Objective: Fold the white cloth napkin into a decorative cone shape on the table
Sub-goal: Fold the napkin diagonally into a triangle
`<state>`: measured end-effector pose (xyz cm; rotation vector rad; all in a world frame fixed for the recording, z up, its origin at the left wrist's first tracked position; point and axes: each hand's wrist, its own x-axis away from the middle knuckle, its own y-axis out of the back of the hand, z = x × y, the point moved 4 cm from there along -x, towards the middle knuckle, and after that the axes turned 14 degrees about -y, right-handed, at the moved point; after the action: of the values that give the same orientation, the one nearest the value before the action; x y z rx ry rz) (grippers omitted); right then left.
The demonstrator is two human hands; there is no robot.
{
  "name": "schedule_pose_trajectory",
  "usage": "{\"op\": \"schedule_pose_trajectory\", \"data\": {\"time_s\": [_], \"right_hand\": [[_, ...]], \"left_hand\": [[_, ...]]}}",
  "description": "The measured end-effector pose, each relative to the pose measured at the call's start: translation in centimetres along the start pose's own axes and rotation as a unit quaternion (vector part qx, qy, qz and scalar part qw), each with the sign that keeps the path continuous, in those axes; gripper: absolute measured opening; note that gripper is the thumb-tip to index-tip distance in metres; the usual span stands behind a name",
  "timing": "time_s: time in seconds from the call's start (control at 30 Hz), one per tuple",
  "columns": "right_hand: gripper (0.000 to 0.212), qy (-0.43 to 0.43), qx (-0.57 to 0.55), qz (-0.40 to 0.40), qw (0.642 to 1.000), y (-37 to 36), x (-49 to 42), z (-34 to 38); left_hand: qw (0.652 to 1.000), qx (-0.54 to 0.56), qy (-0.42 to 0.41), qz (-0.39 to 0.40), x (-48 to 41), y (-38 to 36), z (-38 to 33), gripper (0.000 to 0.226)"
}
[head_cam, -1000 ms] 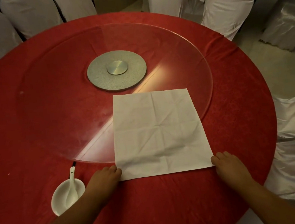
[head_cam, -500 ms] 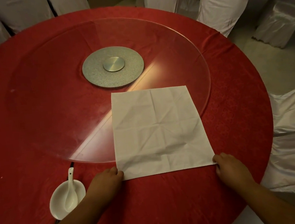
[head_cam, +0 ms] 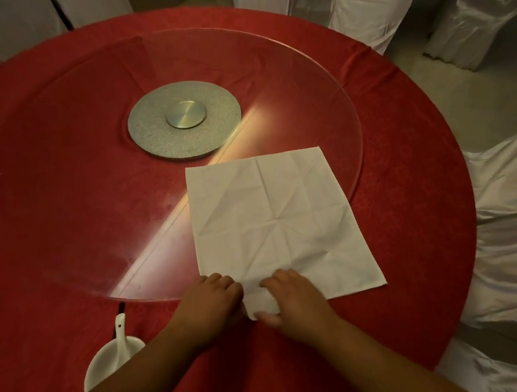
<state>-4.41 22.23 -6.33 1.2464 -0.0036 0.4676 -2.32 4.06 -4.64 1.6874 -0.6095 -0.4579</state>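
Barely begun: the creased white square cloth napkin [head_cam: 278,225] lies flat and unfolded, while the left hand [head_cam: 212,309] and right hand [head_cam: 294,302], fingers curled, pinch its six-o'clock edge.

A round table under a red tablecloth [head_cam: 55,276] fills most of the room here. On it sits a clear glass turntable [head_cam: 77,180], its metal hub [head_cam: 184,120] a speckled grey disc with a brushed cap in the middle. Near the front edge, left of centre, is a small white bowl [head_cam: 105,367] with a white spoon [head_cam: 119,336] leaning in it (something dark and thin pokes out just behind). Chairs in white covers [head_cam: 368,5] ring the table.
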Motion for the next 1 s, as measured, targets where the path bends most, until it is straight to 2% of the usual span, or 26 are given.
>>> {"op": "schedule_pose_trajectory", "data": {"time_s": [0.07,0.13,0.2,0.3,0.4,0.63,0.83,1.0], "right_hand": [[0.037,-0.003,-0.05,-0.004,0.999,-0.2,-2.2,2.2],[0.019,-0.044,-0.125,0.006,0.991,0.1,-4.3,2.9],[0.011,-0.09,-0.197,0.032,0.976,0.4,-6.3,2.3],[0.013,-0.118,-0.252,0.056,0.959,1.9,-9.1,0.2],[0.027,-0.116,-0.256,0.041,0.959,4.8,-12.4,-2.8],[0.038,-0.162,-0.236,-0.029,0.958,11.9,-22.4,-11.3],[0.027,-0.198,-0.209,-0.073,0.955,15.1,-29.4,-16.3],[0.036,-0.227,-0.182,-0.088,0.953,15.1,-32.6,-18.9]], "left_hand": [[0.998,0.049,0.022,-0.023,-1.9,0.7,0.7,0.017],[0.994,0.092,0.046,-0.047,-3.7,1.2,1.8,0.017],[0.987,0.12,0.081,-0.068,-5.1,1.5,3.2,0.02],[0.974,0.153,0.142,-0.092,-6.6,1.5,5.8,0.04],[0.969,0.134,0.182,-0.098,-7.8,1.4,8.6,0.064],[0.955,0.082,0.259,-0.12,-10.5,1.3,15.4,0.085],[0.959,0.034,0.26,-0.106,-12.9,0.1,18.4,0.085],[0.957,0.012,0.275,-0.089,-14.3,-0.8,20.5,0.079]]}}
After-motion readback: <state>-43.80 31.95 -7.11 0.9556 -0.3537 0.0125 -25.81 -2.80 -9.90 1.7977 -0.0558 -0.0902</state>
